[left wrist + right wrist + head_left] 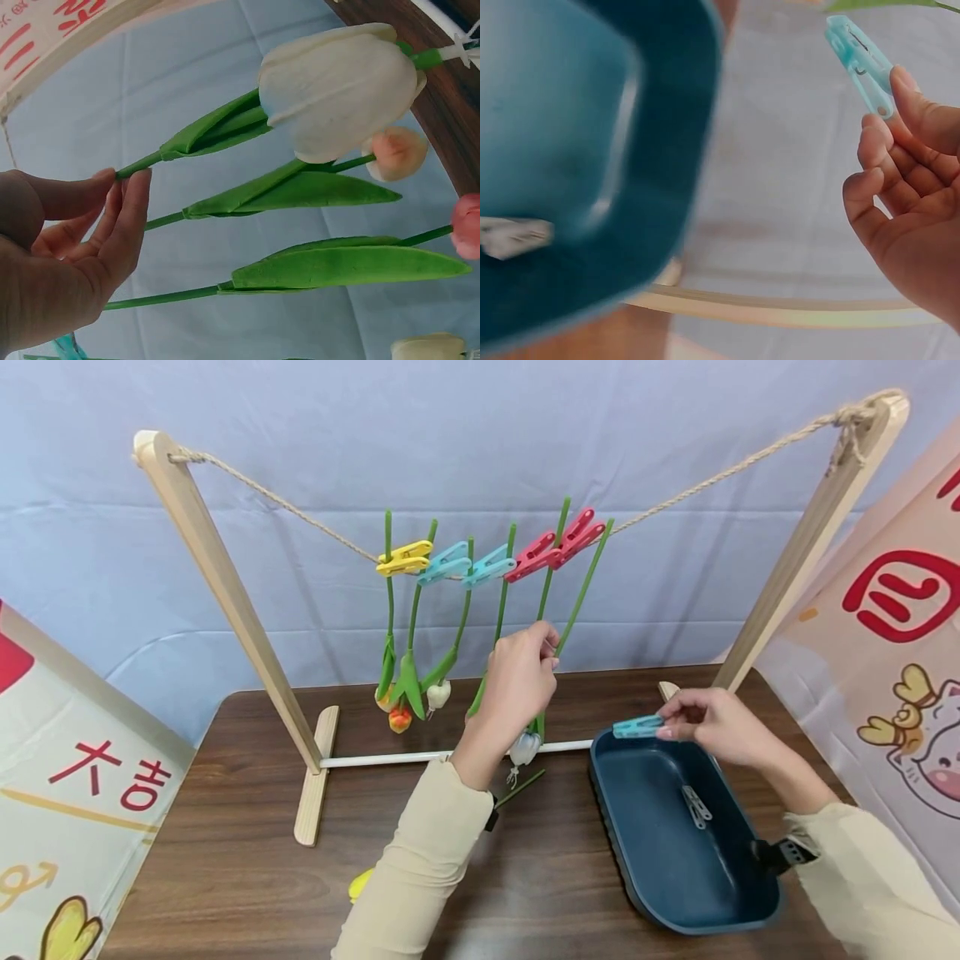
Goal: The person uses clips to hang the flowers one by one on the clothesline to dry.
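My left hand (519,675) pinches the green stem of a white artificial tulip (341,90), hanging bloom down. In the head view the stem's upper end rises to the rope (720,481), beside the last red clothespin (579,537). My right hand (711,724) holds a light blue clothespin (637,727) between thumb and fingers, over the far rim of a dark blue basin (660,835). Several other tulips hang upside down from the rope by yellow (405,558), light blue (444,562) and red clothespins; the left forearm and hand partly hide them.
A grey clothespin (696,807) lies in the basin. Wooden posts, left (225,593) and right (813,543), carry the sagging rope, with a white bar (386,760) low between them. On the table (225,860), a yellow object (360,885) and a green stem (521,789) lie near the left sleeve.
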A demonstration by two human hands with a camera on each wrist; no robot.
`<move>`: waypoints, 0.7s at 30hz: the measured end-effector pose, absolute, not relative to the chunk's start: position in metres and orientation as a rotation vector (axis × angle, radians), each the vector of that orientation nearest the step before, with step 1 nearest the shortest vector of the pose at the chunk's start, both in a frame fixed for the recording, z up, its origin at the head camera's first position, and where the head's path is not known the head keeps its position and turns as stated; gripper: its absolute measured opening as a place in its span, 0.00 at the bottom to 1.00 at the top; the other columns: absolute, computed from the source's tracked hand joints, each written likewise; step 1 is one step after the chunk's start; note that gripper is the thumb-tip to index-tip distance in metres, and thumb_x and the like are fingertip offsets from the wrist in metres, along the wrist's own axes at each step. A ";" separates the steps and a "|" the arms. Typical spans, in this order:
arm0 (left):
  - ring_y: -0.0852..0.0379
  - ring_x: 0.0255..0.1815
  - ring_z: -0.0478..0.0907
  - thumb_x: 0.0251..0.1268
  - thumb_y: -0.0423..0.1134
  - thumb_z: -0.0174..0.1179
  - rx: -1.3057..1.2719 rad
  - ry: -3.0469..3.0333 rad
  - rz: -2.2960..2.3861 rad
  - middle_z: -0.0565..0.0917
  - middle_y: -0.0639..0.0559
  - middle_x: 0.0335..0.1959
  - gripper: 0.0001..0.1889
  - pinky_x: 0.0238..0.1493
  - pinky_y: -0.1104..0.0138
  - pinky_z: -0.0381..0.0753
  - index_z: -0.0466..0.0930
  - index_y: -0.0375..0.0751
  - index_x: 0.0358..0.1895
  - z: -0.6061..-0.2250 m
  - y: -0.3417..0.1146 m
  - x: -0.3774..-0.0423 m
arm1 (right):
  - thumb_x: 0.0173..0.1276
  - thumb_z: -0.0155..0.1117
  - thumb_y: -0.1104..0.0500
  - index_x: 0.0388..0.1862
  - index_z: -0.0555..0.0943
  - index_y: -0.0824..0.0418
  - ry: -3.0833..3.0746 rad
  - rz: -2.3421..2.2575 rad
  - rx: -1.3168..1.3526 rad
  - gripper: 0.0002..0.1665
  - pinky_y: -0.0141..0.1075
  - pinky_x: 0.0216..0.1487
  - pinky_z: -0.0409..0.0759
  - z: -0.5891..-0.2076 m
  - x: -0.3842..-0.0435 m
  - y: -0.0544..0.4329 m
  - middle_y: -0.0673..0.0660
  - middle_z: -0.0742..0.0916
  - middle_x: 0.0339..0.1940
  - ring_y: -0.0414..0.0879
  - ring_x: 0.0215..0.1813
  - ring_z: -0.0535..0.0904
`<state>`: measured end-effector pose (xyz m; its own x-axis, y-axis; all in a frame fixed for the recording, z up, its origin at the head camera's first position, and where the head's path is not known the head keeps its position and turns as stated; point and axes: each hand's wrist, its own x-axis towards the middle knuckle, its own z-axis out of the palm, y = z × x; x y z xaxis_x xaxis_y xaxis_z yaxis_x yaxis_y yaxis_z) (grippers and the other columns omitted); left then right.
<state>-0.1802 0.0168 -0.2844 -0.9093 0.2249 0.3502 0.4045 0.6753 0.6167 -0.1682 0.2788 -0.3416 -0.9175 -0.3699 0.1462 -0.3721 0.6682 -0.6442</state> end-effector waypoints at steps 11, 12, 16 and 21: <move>0.55 0.38 0.79 0.62 0.30 0.56 -0.490 -2.619 -1.047 0.82 0.50 0.34 0.07 0.43 0.61 0.75 0.78 0.37 0.43 -0.281 0.020 -0.186 | 0.54 0.69 0.67 0.27 0.81 0.63 -2.835 0.775 0.582 0.04 0.30 0.21 0.66 -0.246 -0.180 0.250 0.52 0.80 0.19 0.40 0.20 0.69; 0.55 0.38 0.79 0.62 0.30 0.56 -0.485 -2.615 -1.051 0.82 0.50 0.34 0.07 0.43 0.62 0.75 0.79 0.37 0.43 -0.281 0.021 -0.186 | 0.54 0.69 0.66 0.27 0.81 0.63 -2.836 0.735 0.589 0.04 0.30 0.21 0.66 -0.238 -0.181 0.247 0.52 0.80 0.19 0.40 0.20 0.69; 0.55 0.37 0.79 0.61 0.30 0.57 -0.469 -2.600 -1.062 0.82 0.49 0.34 0.08 0.42 0.62 0.75 0.79 0.37 0.42 -0.280 0.022 -0.187 | 0.54 0.69 0.65 0.28 0.81 0.64 -2.824 0.586 0.594 0.04 0.31 0.22 0.63 -0.211 -0.185 0.235 0.51 0.80 0.19 0.41 0.20 0.68; 0.55 0.37 0.79 0.60 0.30 0.57 -0.467 -2.583 -1.056 0.82 0.49 0.33 0.07 0.42 0.62 0.75 0.79 0.37 0.42 -0.279 0.023 -0.187 | 0.55 0.68 0.65 0.28 0.81 0.65 -2.755 0.489 0.567 0.04 0.32 0.24 0.62 -0.187 -0.187 0.221 0.53 0.81 0.19 0.42 0.20 0.68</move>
<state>-0.1869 0.0226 -0.2795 -0.8985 0.1797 0.4006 0.4089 0.6747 0.6145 -0.1874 0.2211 -0.1872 -0.8819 -0.3274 0.3392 -0.4241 0.8651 -0.2677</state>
